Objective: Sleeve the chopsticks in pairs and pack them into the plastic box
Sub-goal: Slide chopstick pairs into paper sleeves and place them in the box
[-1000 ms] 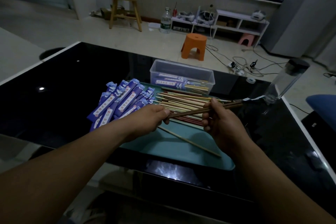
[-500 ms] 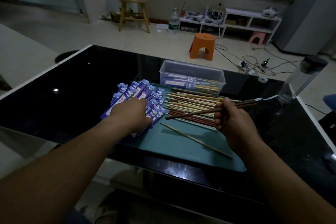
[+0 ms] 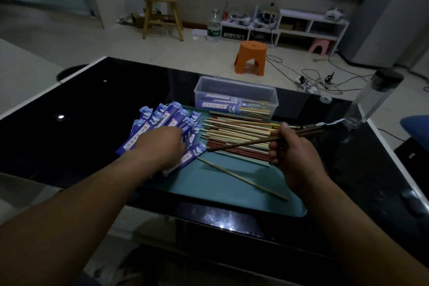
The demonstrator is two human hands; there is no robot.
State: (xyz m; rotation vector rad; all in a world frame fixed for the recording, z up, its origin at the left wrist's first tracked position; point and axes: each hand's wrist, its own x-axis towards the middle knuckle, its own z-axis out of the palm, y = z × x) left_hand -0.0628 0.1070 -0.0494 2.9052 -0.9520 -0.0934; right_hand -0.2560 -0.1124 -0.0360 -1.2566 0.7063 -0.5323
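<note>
Chopsticks, a dark brown pair point(image 3: 243, 144), sit clenched in the fingers of our right hand point(image 3: 292, 148) above the loose pile point(image 3: 232, 130) on the teal mat point(image 3: 220, 193). Our left hand point(image 3: 160, 144) lies on the blue paper sleeves point(image 3: 167, 116) at the mat's left edge; we cannot tell its grip. The plastic box point(image 3: 235, 90) stands at the far edge.

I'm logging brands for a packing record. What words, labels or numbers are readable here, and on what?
Blue paper sleeves: printed characters on a white strip, too blurred to read.
Sleeved pairs in the plastic box: same print, unreadable.
Water bottle on the floor: label too small to read.
Nothing legible.
</note>
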